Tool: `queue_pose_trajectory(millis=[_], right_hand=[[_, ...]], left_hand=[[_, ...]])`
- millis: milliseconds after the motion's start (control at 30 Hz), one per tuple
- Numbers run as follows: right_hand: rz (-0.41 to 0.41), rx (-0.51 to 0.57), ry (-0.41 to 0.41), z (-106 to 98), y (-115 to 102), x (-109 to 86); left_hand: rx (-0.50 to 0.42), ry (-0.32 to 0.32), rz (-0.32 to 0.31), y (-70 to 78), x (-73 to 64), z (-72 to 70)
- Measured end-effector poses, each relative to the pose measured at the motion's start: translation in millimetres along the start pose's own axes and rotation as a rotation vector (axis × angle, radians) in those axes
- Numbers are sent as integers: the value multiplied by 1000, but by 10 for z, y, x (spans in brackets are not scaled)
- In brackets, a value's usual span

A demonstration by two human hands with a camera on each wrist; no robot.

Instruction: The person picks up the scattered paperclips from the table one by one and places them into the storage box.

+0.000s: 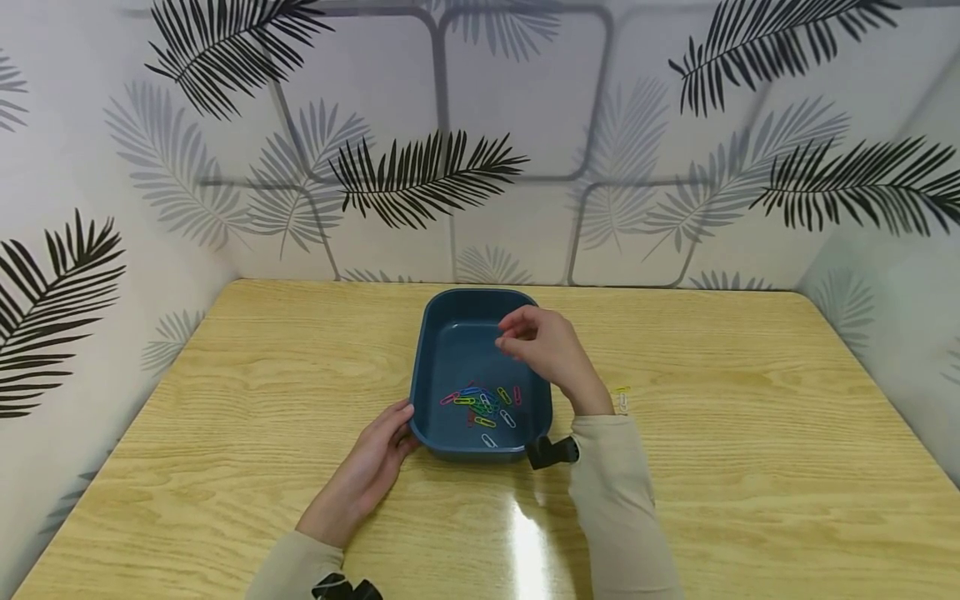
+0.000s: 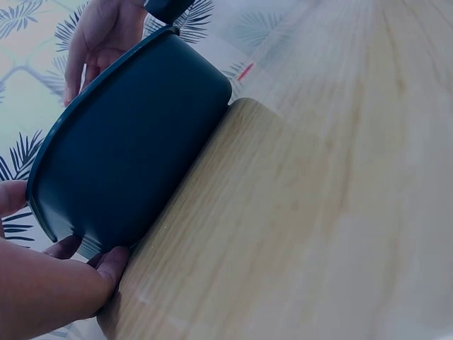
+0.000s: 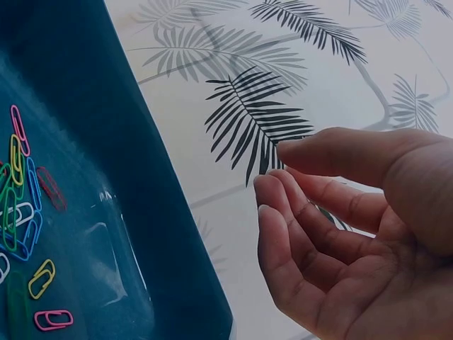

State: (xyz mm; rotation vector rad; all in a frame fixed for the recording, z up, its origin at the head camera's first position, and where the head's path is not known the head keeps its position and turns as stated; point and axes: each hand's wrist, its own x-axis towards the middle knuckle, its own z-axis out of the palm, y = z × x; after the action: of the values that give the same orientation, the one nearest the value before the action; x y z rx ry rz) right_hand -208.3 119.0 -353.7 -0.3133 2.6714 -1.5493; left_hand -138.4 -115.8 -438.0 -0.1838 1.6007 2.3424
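A dark blue rectangular tray (image 1: 480, 342) stands on the table, with several coloured paper clips (image 1: 480, 404) heaped toward its near end. My left hand (image 1: 378, 458) grips the tray's near left corner, thumb at the rim; in the left wrist view, fingers (image 2: 113, 265) of that hand lie against the lower wall. Over the tray's right side hovers my right hand (image 1: 551, 346), its fingers loosely curled. In the right wrist view the thumb and fingertips (image 3: 272, 191) come close together, and nothing shows between them. Pink, yellow, green, blue and white clips (image 3: 42, 280) lie apart from that hand.
To the right of the tray, by the right wrist, a yellow and a white paper clip (image 1: 622, 402) lie on the wooden table (image 1: 750, 433). A leaf-patterned backdrop (image 1: 510, 225) rises behind the table's far edge. Small black devices (image 1: 551, 452) sit at both wrists.
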Motion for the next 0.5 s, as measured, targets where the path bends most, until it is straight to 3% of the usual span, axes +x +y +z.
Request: queue_pose_trajectory(millis=[500], right_hand=[[-15,-63,-72,-45,-41,-35]], left_hand=[[-3,-6,6,3,4,7]])
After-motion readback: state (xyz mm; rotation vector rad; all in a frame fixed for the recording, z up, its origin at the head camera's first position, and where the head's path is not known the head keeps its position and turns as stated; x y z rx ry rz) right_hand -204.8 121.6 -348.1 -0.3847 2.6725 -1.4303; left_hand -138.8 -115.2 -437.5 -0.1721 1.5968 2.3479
